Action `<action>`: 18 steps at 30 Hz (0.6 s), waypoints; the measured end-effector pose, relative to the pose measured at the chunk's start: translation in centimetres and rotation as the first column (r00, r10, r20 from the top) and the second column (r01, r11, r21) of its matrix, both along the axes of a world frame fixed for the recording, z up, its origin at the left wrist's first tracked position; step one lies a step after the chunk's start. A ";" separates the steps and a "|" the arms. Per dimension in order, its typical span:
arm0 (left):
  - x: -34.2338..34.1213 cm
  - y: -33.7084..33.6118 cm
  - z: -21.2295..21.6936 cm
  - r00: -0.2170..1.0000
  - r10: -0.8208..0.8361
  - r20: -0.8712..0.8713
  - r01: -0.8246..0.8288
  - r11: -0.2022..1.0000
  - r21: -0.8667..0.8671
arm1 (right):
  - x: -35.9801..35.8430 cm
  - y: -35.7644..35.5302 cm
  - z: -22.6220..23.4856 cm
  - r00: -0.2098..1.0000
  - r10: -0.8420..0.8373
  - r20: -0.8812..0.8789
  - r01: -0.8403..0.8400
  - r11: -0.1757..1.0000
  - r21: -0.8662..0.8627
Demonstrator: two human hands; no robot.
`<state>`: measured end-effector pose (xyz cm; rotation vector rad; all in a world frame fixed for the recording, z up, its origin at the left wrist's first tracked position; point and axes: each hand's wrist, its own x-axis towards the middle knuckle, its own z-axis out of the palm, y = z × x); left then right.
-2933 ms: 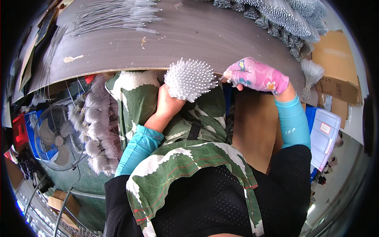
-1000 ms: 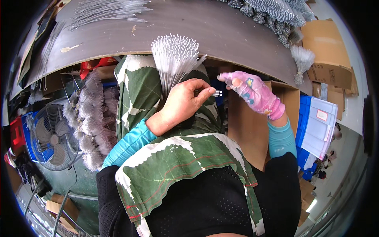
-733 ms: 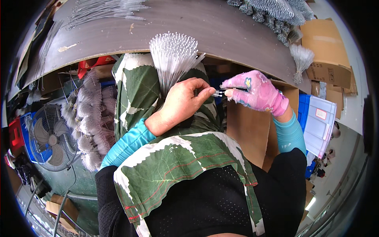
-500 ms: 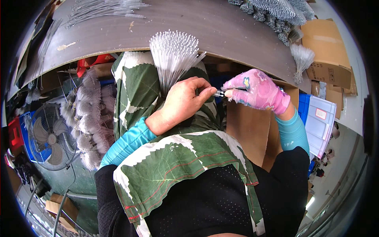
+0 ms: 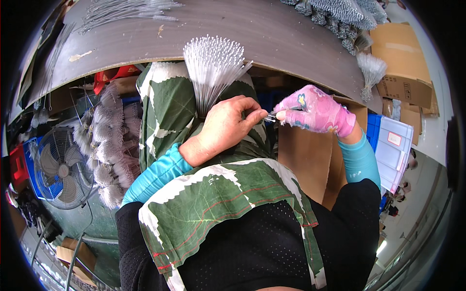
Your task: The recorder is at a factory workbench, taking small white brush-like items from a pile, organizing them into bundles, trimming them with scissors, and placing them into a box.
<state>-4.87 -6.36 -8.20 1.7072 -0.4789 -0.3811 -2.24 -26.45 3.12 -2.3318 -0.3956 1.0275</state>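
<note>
Between my two hands, above my lap, is a small wire brush point(image 5: 270, 118) with short bristles; most of it is hidden by fingers. The thumb and forefinger of my bare left hand point(image 5: 228, 121) pinch its left end. On its other side, my right hand point(image 5: 313, 110), in a pink flowered glove with the thumb tip bare, has thumb and fingers closed at the right end. A thick bundle of thin wire brushes point(image 5: 214, 65) with white bristles stands upright between my knees, just beyond my left hand.
The grey-brown table point(image 5: 218, 24) curves ahead, with loose long brushes point(image 5: 128, 10) at far left and piled brush bundles point(image 5: 340, 17) at far right. An open cardboard box point(image 5: 306, 160) stands under my right forearm. On the left are a fan point(image 5: 64, 169) and hanging bristle bundles point(image 5: 109, 136).
My hands have come slightly closer together, and the small brush has shifted a little and tilted between them. The upright bundle stays in place.
</note>
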 end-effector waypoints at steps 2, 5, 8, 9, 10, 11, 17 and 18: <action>0.0 0.0 0.0 1.000 0.000 0.006 0.000 1.000 -0.001 | 0.0 -0.1 -0.1 1.000 -0.020 -0.013 0.020 1.000 0.006; 0.1 0.2 -0.1 1.000 -0.001 0.014 0.001 1.000 0.000 | 0.0 0.1 -0.3 1.000 -0.022 -0.011 0.022 1.000 -0.006; 0.1 0.2 0.0 1.000 0.001 0.005 -0.001 1.000 0.002 | 0.0 0.3 -0.4 1.000 -0.029 0.007 0.028 0.999 0.029; 0.2 0.2 0.0 1.000 -0.002 -0.001 0.002 1.000 0.000 | 0.0 0.2 -0.4 1.000 -0.029 0.007 0.029 0.999 0.029; 0.2 0.2 -0.1 1.000 -0.002 -0.001 0.002 1.000 0.000 | -0.1 0.1 -0.6 0.999 -0.037 0.010 0.036 0.998 0.049; 0.2 0.1 -0.2 1.000 0.002 0.004 -0.002 1.000 -0.004 | -0.3 -0.1 -0.8 0.999 -0.044 0.013 0.043 0.997 0.070; 0.0 0.1 0.0 1.000 0.011 -0.020 -0.011 1.000 0.002 | -0.7 -0.7 -0.6 0.942 -0.280 -0.187 0.300 0.950 0.091; 0.2 0.1 -0.1 1.000 0.016 -0.017 -0.017 1.000 -0.008 | -0.7 -0.7 -0.8 0.943 -0.281 -0.181 0.301 0.949 0.095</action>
